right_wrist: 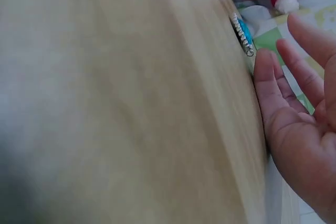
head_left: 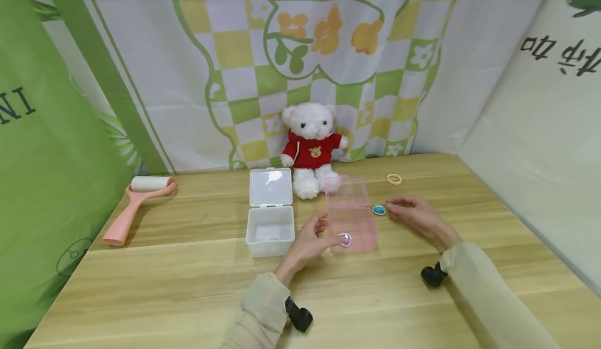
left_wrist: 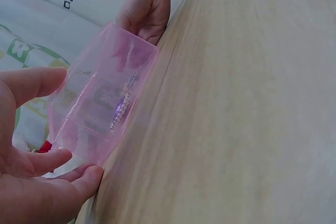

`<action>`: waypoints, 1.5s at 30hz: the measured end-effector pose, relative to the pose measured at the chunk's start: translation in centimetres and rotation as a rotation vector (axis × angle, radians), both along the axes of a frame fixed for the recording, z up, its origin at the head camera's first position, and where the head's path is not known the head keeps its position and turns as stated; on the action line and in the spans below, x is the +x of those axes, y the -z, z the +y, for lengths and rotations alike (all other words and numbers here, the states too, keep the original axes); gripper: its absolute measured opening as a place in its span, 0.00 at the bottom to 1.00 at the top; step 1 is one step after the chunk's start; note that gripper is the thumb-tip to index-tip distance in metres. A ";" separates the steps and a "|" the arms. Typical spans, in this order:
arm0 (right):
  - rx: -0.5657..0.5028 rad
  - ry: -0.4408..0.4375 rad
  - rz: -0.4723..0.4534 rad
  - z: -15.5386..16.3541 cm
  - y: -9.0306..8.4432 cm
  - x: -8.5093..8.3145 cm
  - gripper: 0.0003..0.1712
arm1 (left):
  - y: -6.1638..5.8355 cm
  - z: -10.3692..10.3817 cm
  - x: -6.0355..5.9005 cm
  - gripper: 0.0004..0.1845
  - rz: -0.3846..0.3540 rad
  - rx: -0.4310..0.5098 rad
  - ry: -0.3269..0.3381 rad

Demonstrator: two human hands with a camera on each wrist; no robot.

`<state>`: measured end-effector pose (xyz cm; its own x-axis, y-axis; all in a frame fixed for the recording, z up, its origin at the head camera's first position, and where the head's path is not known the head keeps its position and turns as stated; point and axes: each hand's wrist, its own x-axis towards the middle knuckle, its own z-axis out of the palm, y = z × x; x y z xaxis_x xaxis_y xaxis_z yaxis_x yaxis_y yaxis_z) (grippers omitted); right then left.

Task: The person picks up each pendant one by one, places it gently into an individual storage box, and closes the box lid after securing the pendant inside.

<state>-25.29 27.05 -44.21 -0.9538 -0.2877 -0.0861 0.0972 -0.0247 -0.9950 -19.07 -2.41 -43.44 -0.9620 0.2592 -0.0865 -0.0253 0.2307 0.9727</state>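
My left hand [head_left: 312, 239] is at the left side of a clear pink box [head_left: 371, 232], its lid flipped back. The thumb and fingertips [left_wrist: 56, 161] are spread along the near wall in the left wrist view. Inside lies a purple gem charm with a beaded border [left_wrist: 122, 111]. To the right of the box is a blue gem charm [head_left: 378, 210] with a sparkling rim, flat on the table. My right hand [head_left: 420, 217] rests its side by the tabletop, fingertips [right_wrist: 263, 61] just right of the blue charm and fingers loosely extended, with nothing between them.
A white box [head_left: 271, 240] with its lid raised stands left of my left hand. Behind the boxes sits a white teddy bear [head_left: 310, 145] in red. An orange ring [head_left: 394, 179] lies back right, and a pink-handled lint roller [head_left: 136, 197] far left.
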 end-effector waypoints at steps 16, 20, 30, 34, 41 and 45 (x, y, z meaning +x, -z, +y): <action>0.473 -0.040 0.171 -0.6 0.3 -2.2 0.29 | -0.1 -0.1 0.1 0.46 -0.004 -0.015 -0.003; 0.557 -0.081 0.228 -0.5 0.1 -2.2 0.29 | 0.0 0.0 0.1 0.46 -0.007 -0.028 -0.001; 0.695 -0.107 0.332 -0.8 -0.2 -2.3 0.23 | -0.3 -0.2 0.1 0.45 -0.004 -0.027 -0.009; 0.741 -0.110 0.362 -0.8 -0.4 -2.2 0.23 | -0.4 -0.1 0.1 0.44 0.010 -0.028 -0.005; 0.664 -0.085 0.251 -0.6 -0.9 -1.6 0.26 | -0.5 0.0 0.2 0.45 0.021 -0.025 0.009; 0.547 -0.104 0.150 -0.5 -1.3 -1.4 0.27 | -0.4 0.0 0.2 0.44 0.018 -0.023 0.011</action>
<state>-26.68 26.50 -42.94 -0.9362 -0.3320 -0.1152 -0.0710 0.4999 -0.8632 -18.84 -2.46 -43.05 -0.9604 0.2682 -0.0755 -0.0052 0.2534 0.9673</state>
